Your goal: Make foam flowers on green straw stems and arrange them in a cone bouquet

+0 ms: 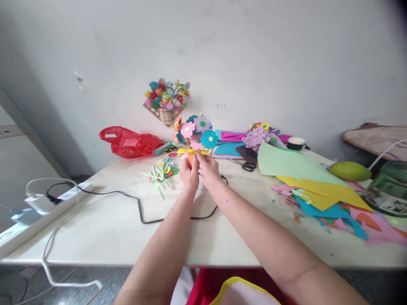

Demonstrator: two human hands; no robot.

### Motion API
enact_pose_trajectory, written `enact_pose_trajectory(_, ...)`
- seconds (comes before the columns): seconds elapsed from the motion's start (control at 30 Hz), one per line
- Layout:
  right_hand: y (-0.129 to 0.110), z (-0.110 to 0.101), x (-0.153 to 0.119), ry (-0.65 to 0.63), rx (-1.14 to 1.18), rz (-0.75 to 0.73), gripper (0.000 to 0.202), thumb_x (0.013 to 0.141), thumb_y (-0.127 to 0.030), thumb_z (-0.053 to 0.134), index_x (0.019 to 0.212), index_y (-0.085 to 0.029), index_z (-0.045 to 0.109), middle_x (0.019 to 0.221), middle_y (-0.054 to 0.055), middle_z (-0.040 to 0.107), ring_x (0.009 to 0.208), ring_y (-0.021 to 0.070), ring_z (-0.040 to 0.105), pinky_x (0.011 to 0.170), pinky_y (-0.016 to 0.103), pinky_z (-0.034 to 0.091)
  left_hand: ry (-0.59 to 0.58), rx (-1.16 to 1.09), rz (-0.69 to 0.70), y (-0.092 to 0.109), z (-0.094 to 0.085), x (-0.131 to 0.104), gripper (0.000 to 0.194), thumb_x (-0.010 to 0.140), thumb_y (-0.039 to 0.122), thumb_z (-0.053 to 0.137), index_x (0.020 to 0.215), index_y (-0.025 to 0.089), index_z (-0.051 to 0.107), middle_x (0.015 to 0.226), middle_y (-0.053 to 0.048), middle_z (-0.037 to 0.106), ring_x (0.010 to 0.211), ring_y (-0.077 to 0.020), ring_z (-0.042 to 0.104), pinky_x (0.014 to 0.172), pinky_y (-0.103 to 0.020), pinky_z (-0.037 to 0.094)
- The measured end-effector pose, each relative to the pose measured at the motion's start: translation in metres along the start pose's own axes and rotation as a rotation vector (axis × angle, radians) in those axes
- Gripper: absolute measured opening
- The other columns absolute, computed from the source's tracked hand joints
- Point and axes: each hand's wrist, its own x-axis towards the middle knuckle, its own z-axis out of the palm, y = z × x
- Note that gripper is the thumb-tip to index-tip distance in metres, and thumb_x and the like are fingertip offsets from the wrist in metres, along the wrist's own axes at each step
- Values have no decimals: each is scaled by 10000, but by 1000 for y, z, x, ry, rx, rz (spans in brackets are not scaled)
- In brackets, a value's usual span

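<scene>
Over the middle of the table, a bouquet of craft flowers [202, 123] in pink, purple, blue and orange stands upright between my hands. Below the blooms is a yellow collar [187, 151], with a bit of orange showing under it. My left hand [190, 173] grips the base from the left, fingers closed. From the right, my right hand [208, 167] is closed at the base too, its thumb against the yellow collar. The palms hide most of the base. Left of my hands lies a loose pile of pale green strips and small flower shapes [160, 173].
A red plastic bag [130, 142] lies at the back left. Black scissors [249, 167], coloured foam sheets [305, 186], a green mango [349, 171] and a glass jar [389, 186] are to the right. A black cable [140, 207] crosses the table from the power strip [41, 220].
</scene>
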Motion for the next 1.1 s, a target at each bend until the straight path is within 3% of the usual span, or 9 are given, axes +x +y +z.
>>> enact_pose_trajectory(0.1,-1,-1,0,-3,66,73,398,580,-523,694,741,-173,592,635,-23,575,552,100,520,476,223,401,-9,-29,-17,0,1,-1,192,743,352,625,674,219,505,557,43,423,598,-124,473,514,-191,301)
enact_pose_trajectory(0.3,1,-4,4,-25,75,51,367,607,-507,689,727,-176,585,602,-23,567,578,107,528,499,223,419,21,196,77,-1,2,-2,225,734,414,637,685,226,522,572,41,413,595,-119,444,529,-191,295)
enact_pose_trajectory(0.63,-3,-9,5,-59,134,52,333,661,-480,658,754,-164,610,663,17,631,652,152,592,583,282,472,-14,89,36,1,5,-5,235,681,381,689,781,245,526,578,35,402,617,-158,469,526,-211,271)
enact_pose_trajectory(0.9,1,-14,9,-78,241,132,331,619,-465,697,766,-174,641,708,26,676,764,181,631,665,285,496,-20,617,249,-2,6,-6,433,784,532,493,1065,205,538,691,0,564,642,-169,529,611,-265,349)
enact_pose_trajectory(1.1,0,-14,10,-68,313,145,292,642,-417,695,796,-175,644,767,27,688,764,177,633,701,307,508,-46,682,338,-5,5,-5,441,807,534,454,1076,200,553,704,-16,581,637,-166,536,596,-265,350)
